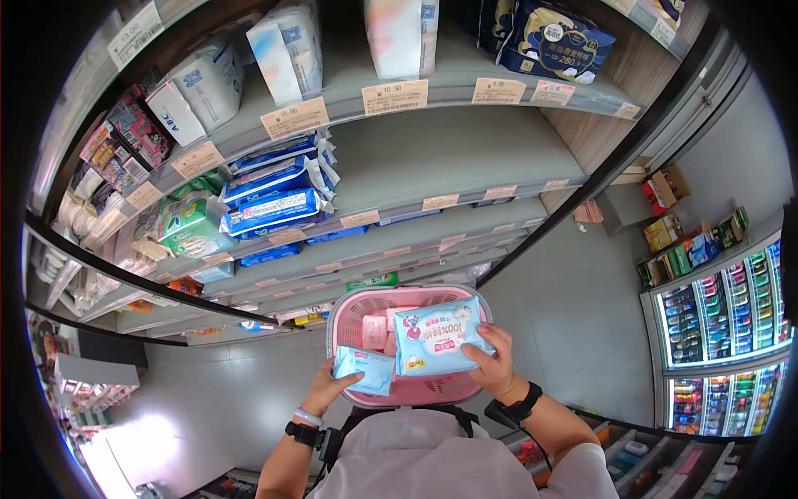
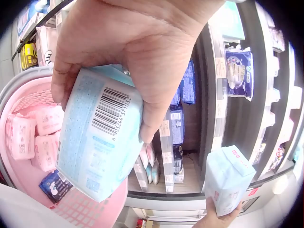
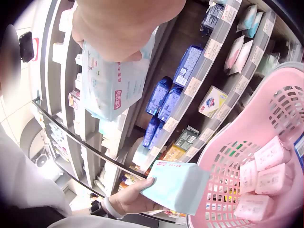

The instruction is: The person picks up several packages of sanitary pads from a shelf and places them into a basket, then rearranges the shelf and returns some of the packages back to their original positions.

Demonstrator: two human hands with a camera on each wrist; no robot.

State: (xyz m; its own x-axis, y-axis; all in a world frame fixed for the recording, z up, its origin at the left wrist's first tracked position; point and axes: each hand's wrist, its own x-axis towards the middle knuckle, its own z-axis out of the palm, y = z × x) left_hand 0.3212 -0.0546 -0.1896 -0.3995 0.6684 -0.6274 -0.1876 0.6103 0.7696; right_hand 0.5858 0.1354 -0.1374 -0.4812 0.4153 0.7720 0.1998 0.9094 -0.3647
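My left hand grips a small light-blue sanitary pad pack, thumb across its face. In the left wrist view its barcode side shows between fingers and thumb. My right hand holds a larger light-blue sanitary pad pack by its right end, thumb on top. Both packs are held over a pink shopping basket. Several small pink packs and a dark blue pack lie inside it, partly hidden by the held packs in the head view.
Shelving with price tags rises ahead. Blue packs and a green pack sit on a middle shelf, with white packs and a navy pack above. Lit drink coolers stand to the right across the grey floor.
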